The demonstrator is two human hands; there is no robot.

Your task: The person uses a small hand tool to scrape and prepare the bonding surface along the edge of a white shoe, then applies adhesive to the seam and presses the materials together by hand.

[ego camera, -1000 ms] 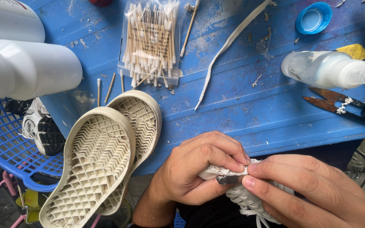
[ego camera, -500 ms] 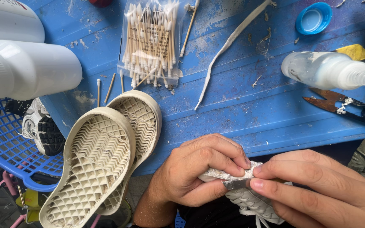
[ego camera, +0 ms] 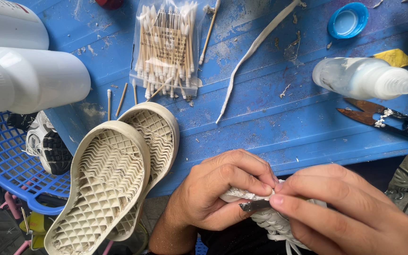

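On the blue table (ego camera: pixel 279 127), 2 soles (ego camera: pixel 114 174) overhang its near edge, beside swabs (ego camera: pixel 166 47), a glue bottle (ego camera: pixel 364 78) and snips (ego camera: pixel 383 118). Below that edge, the left hand (ego camera: pixel 218 193) closes around a white shoe (ego camera: pixel 265 215); the right hand (ego camera: pixel 345 212) pinches a small blade (ego camera: pixel 256 205) against it.

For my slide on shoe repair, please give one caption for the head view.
Left hand holds a white shoe, right hand presses a small blade to it.
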